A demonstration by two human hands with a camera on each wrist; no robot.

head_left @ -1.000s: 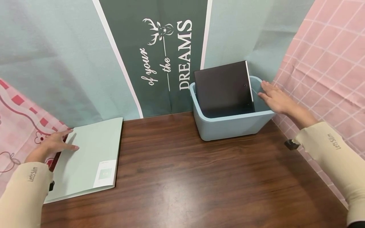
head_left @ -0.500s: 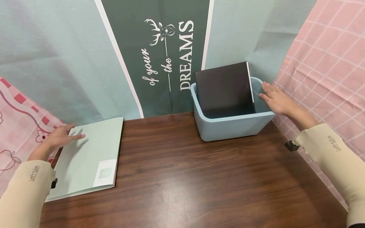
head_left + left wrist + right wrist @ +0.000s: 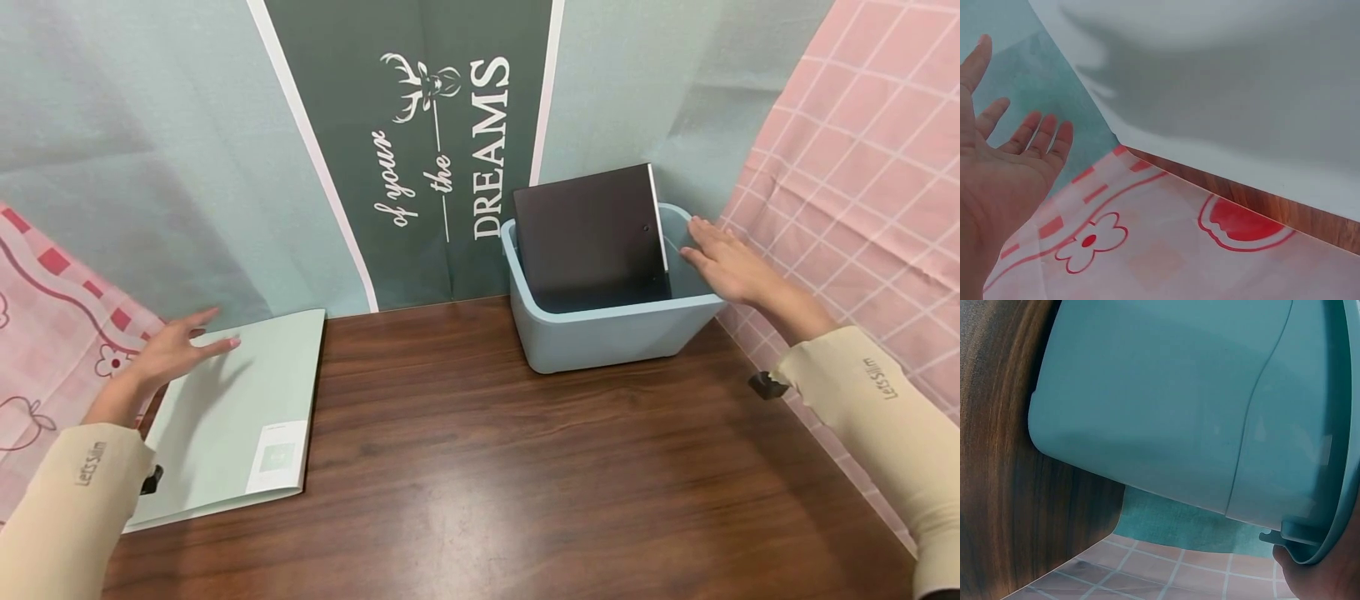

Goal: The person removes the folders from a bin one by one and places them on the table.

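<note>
My left hand (image 3: 172, 350) hovers over the far left part of a pale green folder (image 3: 247, 375) lying on the table. Its fingers are spread, and the left wrist view shows the palm (image 3: 1004, 181) holding nothing. A white label (image 3: 277, 457) marks the folder's near right corner. My right hand (image 3: 726, 265) rests on the right rim of a light blue plastic bin (image 3: 607, 337), fingers straight along it. Part of that hand (image 3: 1322, 581) shows below the rim corner in the right wrist view. A flat black case-like thing (image 3: 588, 233) with a white edge leans inside the bin.
The brown wooden table (image 3: 465, 450) spreads between folder and bin. A grey-green curtain (image 3: 420, 275) with white lettering hangs behind. Pink checked cloth (image 3: 885, 167) borders the right side, and a pink flowered cloth (image 3: 60, 350) the left.
My left hand has lifted from the folder's left edge and moved a little right and away from me, over the folder. The right hand stays on the bin.
</note>
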